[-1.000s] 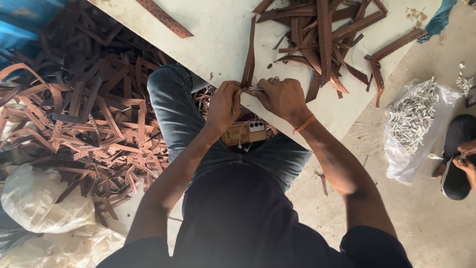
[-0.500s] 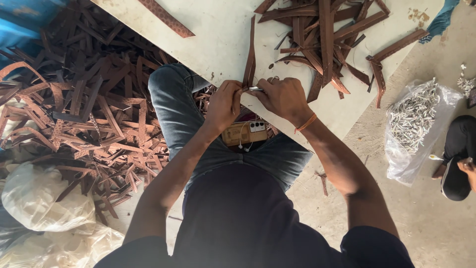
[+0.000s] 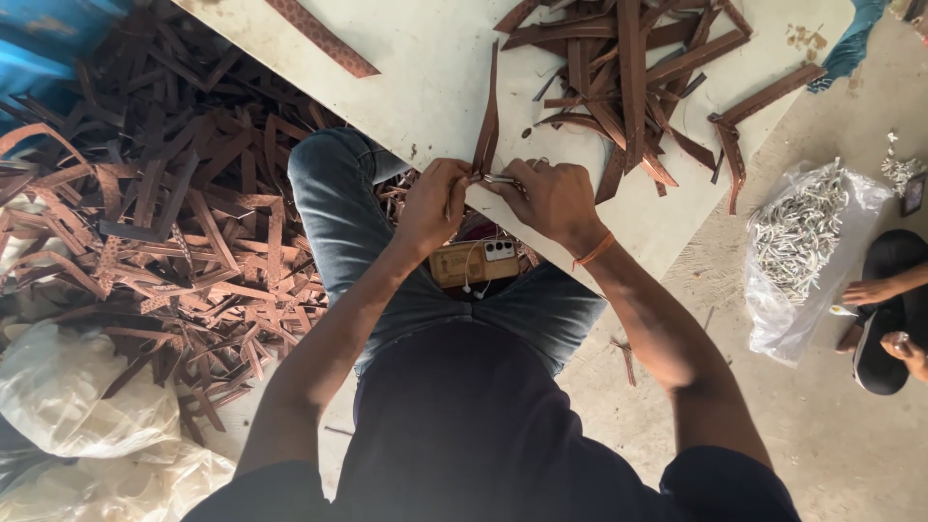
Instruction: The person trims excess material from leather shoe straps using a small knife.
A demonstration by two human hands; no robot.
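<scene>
**Hands pinched on a brown strap at the table's near edge**

Straps everywhere, but here's where you're at. Your left hand (image 3: 432, 205) and right hand (image 3: 546, 198) sit close together right at the near edge of the white table (image 3: 425, 87), just above your knees. Both are closed on the same brown strap (image 3: 486, 121), which runs up from your fingers across the board, standing on its edge and leaning a bit left. Your left fingers are curled tight round its lower end. Your right hand is pinched on a small silvery metal piece (image 3: 501, 179) that touches that same end, so the two grips nearly meet. Whether the metal bit is already fixed to the strap, can't tell from this angle.

Further back, toward the far right part of the table, there's a loose heap of brown straps (image 3: 633, 82) lying crisscross, well apart from your hands. One patterned strap (image 3: 322, 37) lies alone near the far left edge.

On your lap, just under your hands, sits a phone (image 3: 474, 261) with white earbuds on it. Left of your leg the floor is buried in a big pile of strap pieces (image 3: 164, 222). Right of the table, a clear plastic bag of small metal parts (image 3: 797, 232) rests on the floor, and another person's hand (image 3: 870, 290) shows beside it.
</scene>
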